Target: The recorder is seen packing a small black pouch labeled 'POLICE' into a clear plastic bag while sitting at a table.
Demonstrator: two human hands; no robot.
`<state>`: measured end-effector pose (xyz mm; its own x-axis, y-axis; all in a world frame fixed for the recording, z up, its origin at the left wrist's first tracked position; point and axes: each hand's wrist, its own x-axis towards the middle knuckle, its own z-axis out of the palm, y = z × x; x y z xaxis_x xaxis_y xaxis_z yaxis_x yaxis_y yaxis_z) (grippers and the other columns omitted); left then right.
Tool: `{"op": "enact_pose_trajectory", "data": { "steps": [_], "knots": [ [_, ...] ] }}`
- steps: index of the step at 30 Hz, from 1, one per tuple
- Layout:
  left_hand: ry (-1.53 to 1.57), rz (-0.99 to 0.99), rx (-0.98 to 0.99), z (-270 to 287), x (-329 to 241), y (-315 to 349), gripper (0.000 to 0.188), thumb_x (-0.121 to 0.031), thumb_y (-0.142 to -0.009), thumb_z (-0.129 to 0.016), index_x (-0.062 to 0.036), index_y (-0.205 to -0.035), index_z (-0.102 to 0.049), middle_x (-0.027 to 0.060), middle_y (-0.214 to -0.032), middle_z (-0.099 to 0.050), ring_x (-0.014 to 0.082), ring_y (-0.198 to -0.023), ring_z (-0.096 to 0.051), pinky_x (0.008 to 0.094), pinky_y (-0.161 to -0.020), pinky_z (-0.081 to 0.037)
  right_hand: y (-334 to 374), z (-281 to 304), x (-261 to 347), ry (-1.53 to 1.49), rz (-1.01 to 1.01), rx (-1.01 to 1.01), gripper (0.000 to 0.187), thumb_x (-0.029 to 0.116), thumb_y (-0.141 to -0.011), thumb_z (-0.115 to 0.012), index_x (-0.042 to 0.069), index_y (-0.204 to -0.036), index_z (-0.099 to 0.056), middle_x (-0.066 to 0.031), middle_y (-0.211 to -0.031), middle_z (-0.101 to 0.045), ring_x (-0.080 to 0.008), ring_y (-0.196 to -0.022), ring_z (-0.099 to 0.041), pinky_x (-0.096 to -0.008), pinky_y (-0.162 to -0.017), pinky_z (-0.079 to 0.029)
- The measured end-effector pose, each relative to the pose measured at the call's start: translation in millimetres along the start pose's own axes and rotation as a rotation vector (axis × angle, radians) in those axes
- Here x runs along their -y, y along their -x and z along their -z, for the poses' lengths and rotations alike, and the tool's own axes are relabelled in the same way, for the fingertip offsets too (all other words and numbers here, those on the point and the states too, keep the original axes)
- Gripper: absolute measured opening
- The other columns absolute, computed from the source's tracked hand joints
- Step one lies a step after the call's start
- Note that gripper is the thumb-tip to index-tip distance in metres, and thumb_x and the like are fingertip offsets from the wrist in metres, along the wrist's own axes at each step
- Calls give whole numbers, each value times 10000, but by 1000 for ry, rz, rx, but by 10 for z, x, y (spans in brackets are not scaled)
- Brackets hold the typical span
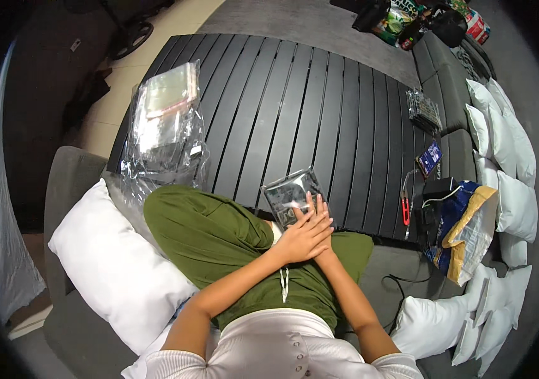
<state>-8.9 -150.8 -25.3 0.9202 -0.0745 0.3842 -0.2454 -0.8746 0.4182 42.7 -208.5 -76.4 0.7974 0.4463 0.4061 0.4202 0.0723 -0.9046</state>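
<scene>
A flat, dark square item in a clear plastic sleeve rests at the table's near edge, by my lap. Fingers stretched out, my right hand lies on the lower right part of the sleeve. My left hand is laid flat across my right hand, its fingers straight and pointing up and to the right. Neither hand grips anything that I can see. The hands cover part of the sleeve's near side, and glare on the plastic blurs what is inside.
Clear plastic bags lie piled on the left of the black slatted table. On its right are a stack of wrapped packs, a blue packet, a red cutter and a blue-and-gold bag. White pillows flank me.
</scene>
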Motion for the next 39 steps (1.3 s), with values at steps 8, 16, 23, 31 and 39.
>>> {"op": "enact_pose_trajectory", "data": {
  "steps": [8, 16, 23, 31, 39],
  "knots": [
    [57, -7, 17, -68, 59, 39, 447, -368, -858, -513, -73, -1185, -585, 86, -1311, -493, 253, -1303, -357, 447, -1104, -187, -123, 274, 20, 1040, 296, 509, 564, 411, -875, -512, 248, -1394, -366, -178, -1485, -204, -392, -1360, -185, -498, -1080, -202],
    [185, 64, 139, -4, 9, 43, 462, -308, -895, -486, -107, -1311, -469, 115, -1403, -396, 302, -1349, -277, 472, -1106, -159, -209, 211, 157, 949, 306, 471, 627, 382, -850, -559, 187, -1406, -346, -180, -1482, -211, -382, -1365, -173, -479, -1093, -189],
    [297, 136, 5, 146, -4, -47, 454, -323, -886, -492, -30, -1231, -531, 137, -1341, -461, 318, -1324, -317, 462, -1098, -188, -197, 254, 162, 949, 225, 588, 632, 332, -848, -544, 114, -1403, -335, -198, -1470, -227, -388, -1354, -197, -484, -1090, -193],
    [395, 652, -299, 330, 507, 83, 362, -147, -948, -414, 41, -1253, -464, 197, -1324, -454, 337, -1280, -375, 378, -1060, -284, -55, 818, 1031, 926, 4, 858, 426, 193, -817, -606, -32, -1173, -546, -255, -1358, -387, -375, -1254, -388, -461, -1043, -308],
    [179, 519, -196, 266, 681, -223, 390, -134, -922, -446, 23, -1279, -450, 189, -1307, -476, 321, -1261, -404, 426, -1049, -301, -901, 522, 630, 754, 74, 494, 434, 257, -899, -504, 69, -1288, -462, -148, -1322, -462, -354, -1270, -361, -459, -1055, -265]
  ]
}}
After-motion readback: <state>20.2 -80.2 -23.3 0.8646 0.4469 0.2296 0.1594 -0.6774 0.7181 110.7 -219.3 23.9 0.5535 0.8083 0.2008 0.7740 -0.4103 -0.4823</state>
